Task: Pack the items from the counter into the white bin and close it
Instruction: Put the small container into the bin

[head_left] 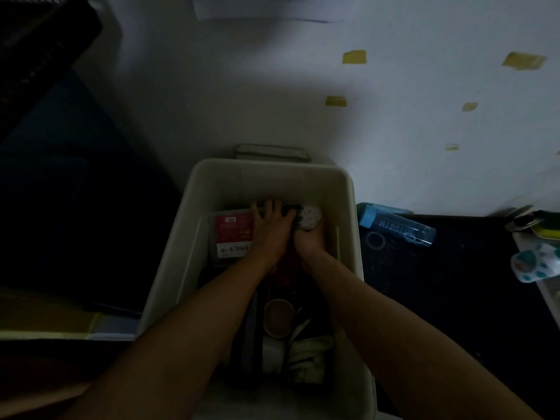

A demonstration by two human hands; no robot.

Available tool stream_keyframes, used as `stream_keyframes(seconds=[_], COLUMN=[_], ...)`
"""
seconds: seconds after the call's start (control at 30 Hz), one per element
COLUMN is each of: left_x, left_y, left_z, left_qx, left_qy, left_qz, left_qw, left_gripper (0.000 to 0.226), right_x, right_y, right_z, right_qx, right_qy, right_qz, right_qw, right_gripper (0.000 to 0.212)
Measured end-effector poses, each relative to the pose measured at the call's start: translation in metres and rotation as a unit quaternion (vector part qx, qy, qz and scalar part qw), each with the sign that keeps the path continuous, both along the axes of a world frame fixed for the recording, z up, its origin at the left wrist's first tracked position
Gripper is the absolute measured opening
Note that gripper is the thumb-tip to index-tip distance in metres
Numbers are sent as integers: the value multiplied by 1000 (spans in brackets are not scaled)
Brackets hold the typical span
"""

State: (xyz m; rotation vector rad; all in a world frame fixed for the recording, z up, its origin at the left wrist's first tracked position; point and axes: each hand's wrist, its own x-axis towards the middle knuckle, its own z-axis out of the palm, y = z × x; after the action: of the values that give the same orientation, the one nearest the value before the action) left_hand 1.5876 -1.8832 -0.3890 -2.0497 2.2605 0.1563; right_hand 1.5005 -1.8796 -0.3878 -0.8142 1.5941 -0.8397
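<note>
both your hands reach to the far end of the white bin (212, 189). your left hand (269, 227) lies spread, fingers straight, over a red-labelled packet (233, 234). your right hand (309, 242) touches a spotted pouch (312, 216); whether it grips cannot be told.

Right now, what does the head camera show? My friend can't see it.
Two bare arms reach into an open white bin, the left hand and right hand together on a small spotted bundle beside a red-labelled packet. A brown cup sits nearer in the bin. A blue bottle lies on the dark counter to the right.
</note>
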Motion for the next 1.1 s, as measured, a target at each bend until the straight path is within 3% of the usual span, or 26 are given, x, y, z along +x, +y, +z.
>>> stream_keyframes(seconds=[0.13,0.27,0.47,0.53,0.7,0.87,1.1], left_x=[1,2,1,-4,-20,-61,-137], left_y=[7,14,26,28,34,40,27], left_z=[9,18,37,49,78,111,118], left_qx=[25,23,22,-1,-79,-185,-151], left_qy=[15,32,75,76,95,145,157], left_qz=[-5,10,-7,-12,-25,-72,-95], left_qw=[1000,999,997,997,992,969,971], left_gripper=[83,80,91,90,82,69,64], right_x=[-10,-20,-29,-39,-68,-121,-201], right_y=[-2,6,21,24,27,25,14], right_z=[14,28,55,69,102,121,116], right_qx=[-8,-31,-41,-63,-166,-255,-247], right_qy=[60,74,37,22,54,58,102], right_qz=[90,128,138,143,192,191,163], right_qw=[994,989,989,987,966,946,950], right_gripper=[37,30,35,28,54,49,52])
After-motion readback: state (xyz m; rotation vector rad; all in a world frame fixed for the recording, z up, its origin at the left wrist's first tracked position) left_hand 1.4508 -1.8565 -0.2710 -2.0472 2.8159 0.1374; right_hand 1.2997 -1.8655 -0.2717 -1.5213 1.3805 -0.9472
